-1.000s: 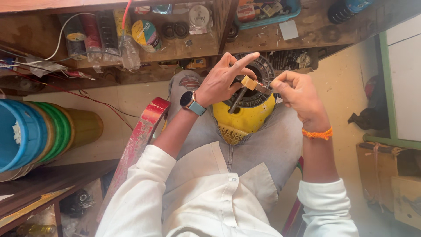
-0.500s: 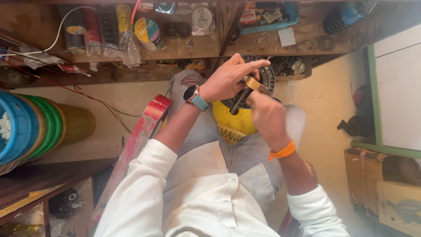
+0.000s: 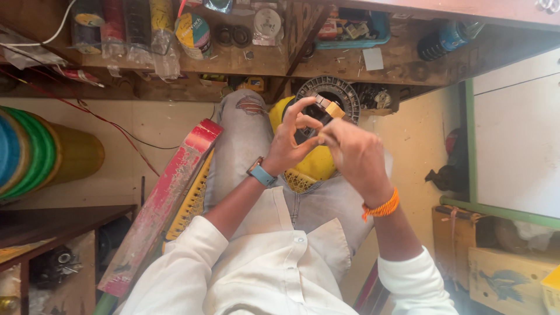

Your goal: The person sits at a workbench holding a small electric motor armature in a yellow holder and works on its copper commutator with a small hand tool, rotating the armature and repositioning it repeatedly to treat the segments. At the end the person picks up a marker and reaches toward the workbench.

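Note:
A yellow motor housing (image 3: 318, 163) with a dark round fan guard (image 3: 335, 93) rests on my lap, between my knees in grey jeans. My left hand (image 3: 291, 140), with a blue wristwatch, pinches a small tan block (image 3: 334, 109) on a thin dark strip (image 3: 322, 101) above the housing. My right hand (image 3: 353, 154), with an orange wristband, is curled close against the left, its fingertips touching the same small piece. The part's lower end is hidden behind my fingers.
A worn red wooden plank (image 3: 169, 198) leans beside my left leg over a yellow grille (image 3: 189, 204). Wooden shelves (image 3: 233, 58) ahead hold tape rolls and small parts. Stacked coloured tubs (image 3: 41, 151) lie at left, a green pipe (image 3: 496, 213) and boxes at right.
My right hand has moved from the right side in toward the left hand and now overlaps it. The left hand keeps its pinch on the small block.

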